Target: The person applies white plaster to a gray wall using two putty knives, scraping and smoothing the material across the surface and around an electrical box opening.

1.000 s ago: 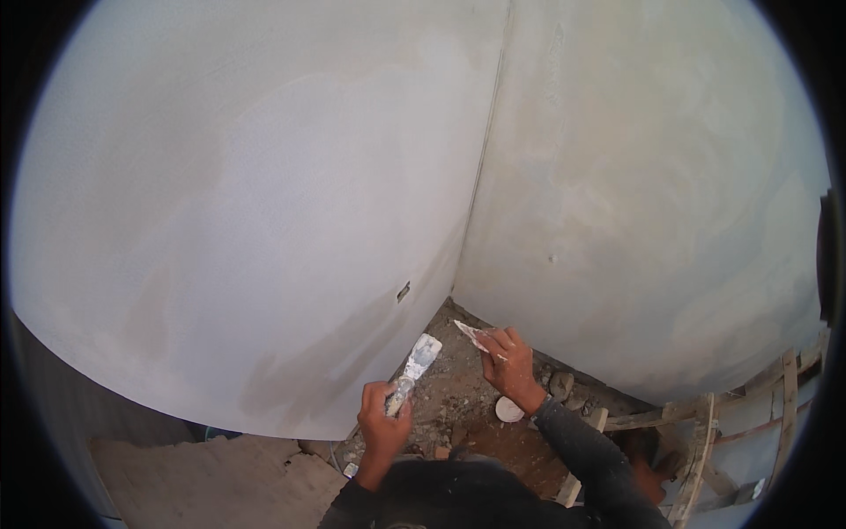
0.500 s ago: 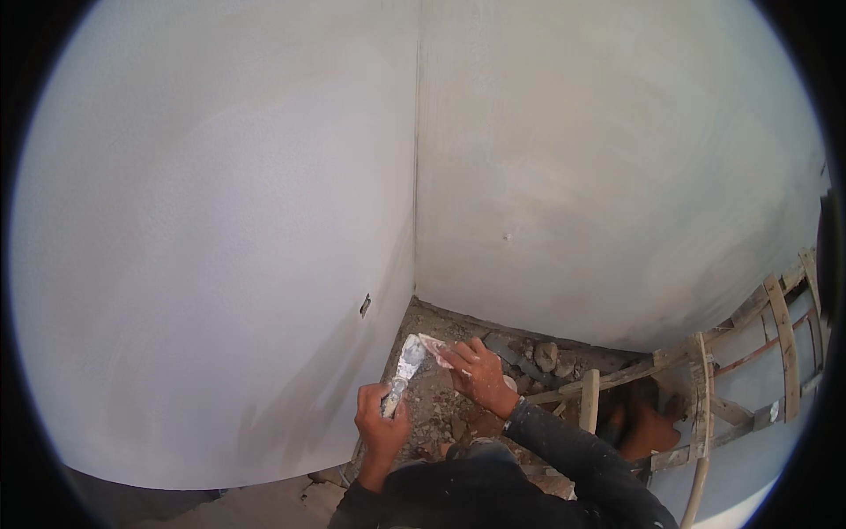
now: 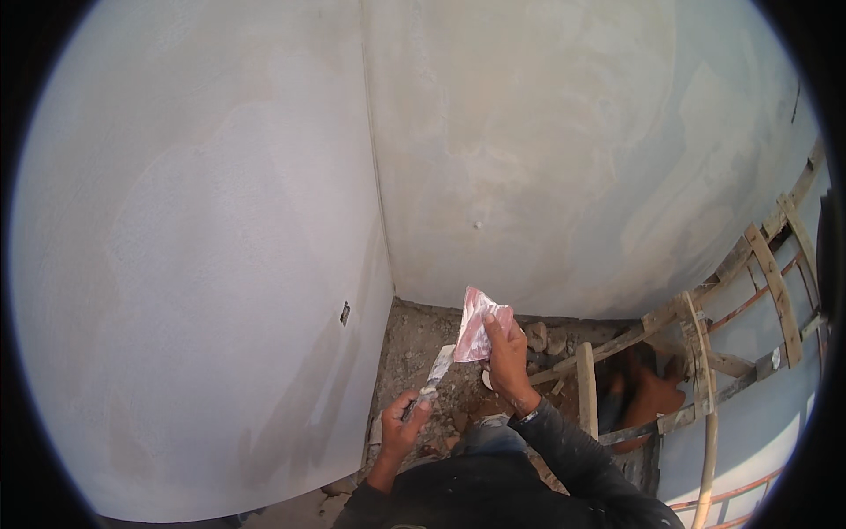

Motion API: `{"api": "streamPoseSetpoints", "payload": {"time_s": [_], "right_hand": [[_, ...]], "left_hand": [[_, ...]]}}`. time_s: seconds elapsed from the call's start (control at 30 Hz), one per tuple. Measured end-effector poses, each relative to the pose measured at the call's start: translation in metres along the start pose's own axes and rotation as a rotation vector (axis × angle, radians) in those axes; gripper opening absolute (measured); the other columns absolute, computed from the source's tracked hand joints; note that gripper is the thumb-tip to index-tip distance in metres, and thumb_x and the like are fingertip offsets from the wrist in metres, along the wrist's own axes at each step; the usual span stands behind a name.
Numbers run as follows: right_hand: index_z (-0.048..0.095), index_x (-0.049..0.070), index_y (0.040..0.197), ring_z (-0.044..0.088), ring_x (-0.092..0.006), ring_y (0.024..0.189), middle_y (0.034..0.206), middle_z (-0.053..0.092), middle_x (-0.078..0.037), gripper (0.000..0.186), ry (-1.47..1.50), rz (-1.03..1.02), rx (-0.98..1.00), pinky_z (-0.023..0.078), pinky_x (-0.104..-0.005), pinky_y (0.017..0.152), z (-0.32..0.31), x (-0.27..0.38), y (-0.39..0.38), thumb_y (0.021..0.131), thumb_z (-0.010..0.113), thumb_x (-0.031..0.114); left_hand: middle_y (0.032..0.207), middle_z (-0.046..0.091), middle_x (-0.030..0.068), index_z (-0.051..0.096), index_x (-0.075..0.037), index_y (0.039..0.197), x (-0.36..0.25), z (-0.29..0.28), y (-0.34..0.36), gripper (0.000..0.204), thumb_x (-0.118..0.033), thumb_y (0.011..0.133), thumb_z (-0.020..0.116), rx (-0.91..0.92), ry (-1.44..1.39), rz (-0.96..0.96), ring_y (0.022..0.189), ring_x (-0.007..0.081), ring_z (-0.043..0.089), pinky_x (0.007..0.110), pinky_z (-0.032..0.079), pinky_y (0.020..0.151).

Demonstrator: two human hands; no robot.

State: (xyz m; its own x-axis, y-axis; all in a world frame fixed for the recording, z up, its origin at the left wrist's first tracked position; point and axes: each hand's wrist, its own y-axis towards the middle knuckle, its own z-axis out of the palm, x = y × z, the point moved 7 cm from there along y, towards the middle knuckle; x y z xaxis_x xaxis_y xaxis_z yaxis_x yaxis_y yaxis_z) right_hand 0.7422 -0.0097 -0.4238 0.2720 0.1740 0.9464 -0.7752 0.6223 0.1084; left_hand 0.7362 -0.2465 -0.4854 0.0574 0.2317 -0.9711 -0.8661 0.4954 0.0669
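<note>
My left hand (image 3: 405, 423) is closed round the handle of a putty knife (image 3: 438, 370), whose blade is smeared with white paste. My right hand (image 3: 508, 360) grips a pinkish flat plastic spreader (image 3: 476, 333) streaked with white filler, the thumb across its face. The knife's blade tip is at the spreader's lower left edge; whether they touch I cannot tell. Both tools are held in front of my body, above the rubble floor and near the corner where two plastered walls meet.
A pale wall (image 3: 229, 264) with a small cut-out box hole (image 3: 345, 313) rises at left; another wall (image 3: 546, 159) stands ahead. Rubble and stones (image 3: 414, 339) cover the floor. At right leans a wooden ladder (image 3: 696, 353), with another bare-backed person (image 3: 652, 397) low behind it.
The spreader has been raised and turned so its broad face shows. My left hand with the putty knife has shifted slightly right and down. The whole view has tilted a little.
</note>
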Motion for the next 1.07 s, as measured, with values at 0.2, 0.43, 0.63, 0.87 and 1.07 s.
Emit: {"api": "streamPoseSetpoints", "payload": {"time_s": [0.2, 0.43, 0.63, 0.87, 1.07], "right_hand": [[0.063, 0.005, 0.110, 0.054, -0.0026, 0.067, 0.084, 0.062, 0.004, 0.024, 0.076, 0.233, 0.050, 0.043, -0.0241, 0.054, 0.000, -0.002, -0.024, 0.105, 0.063, 0.028], [0.063, 0.005, 0.110, 0.059, -0.0044, 0.068, 0.086, 0.065, 0.003, 0.022, 0.075, 0.285, 0.017, 0.046, -0.0244, 0.055, -0.035, 0.005, -0.047, 0.105, 0.064, 0.027], [0.064, 0.003, 0.108, 0.060, -0.0053, 0.072, 0.090, 0.066, 0.001, 0.023, 0.107, 0.165, -0.088, 0.047, -0.0249, 0.058, -0.047, -0.005, -0.048, 0.105, 0.064, 0.026], [0.067, -0.001, 0.113, 0.063, -0.0077, 0.085, 0.099, 0.068, -0.002, 0.025, -0.081, 0.237, 0.051, 0.053, -0.0278, 0.075, -0.023, -0.012, -0.078, 0.104, 0.065, 0.021], [0.059, -0.003, 0.129, 0.069, -0.0150, 0.100, 0.109, 0.071, -0.010, 0.034, 0.277, 0.140, 0.032, 0.058, -0.0344, 0.090, -0.032, 0.043, -0.038, 0.105, 0.063, 0.020]], "left_hand": [[0.073, 0.057, -0.0060, 0.073, -0.002, 0.105, -0.003, -0.003, 0.021, 0.023, -0.023, 0.101, 0.067, 0.064, 0.038, -0.012, 0.062, 0.0019, 0.047, 0.022, 0.038, 0.056], [0.073, 0.057, -0.0059, 0.073, -0.001, 0.102, 0.014, 0.024, 0.013, 0.021, -0.022, 0.100, 0.067, 0.087, -0.025, -0.057, 0.060, 0.0012, 0.046, 0.021, 0.036, 0.054], [0.075, 0.059, -0.0053, 0.073, 0.000, 0.107, 0.013, 0.043, 0.013, 0.024, -0.022, 0.101, 0.066, 0.079, -0.021, -0.105, 0.060, 0.0010, 0.047, 0.021, 0.036, 0.053], [0.075, 0.059, -0.0044, 0.071, 0.001, 0.113, 0.025, 0.049, 0.031, 0.023, -0.017, 0.105, 0.060, -0.061, -0.009, 0.052, 0.059, 0.0017, 0.046, 0.021, 0.036, 0.053], [0.096, 0.072, 0.0050, 0.071, 0.001, 0.120, 0.023, 0.048, 0.034, 0.025, -0.016, 0.104, 0.062, 0.073, -0.137, -0.207, 0.079, 0.0111, 0.065, 0.022, 0.051, 0.074]]}}
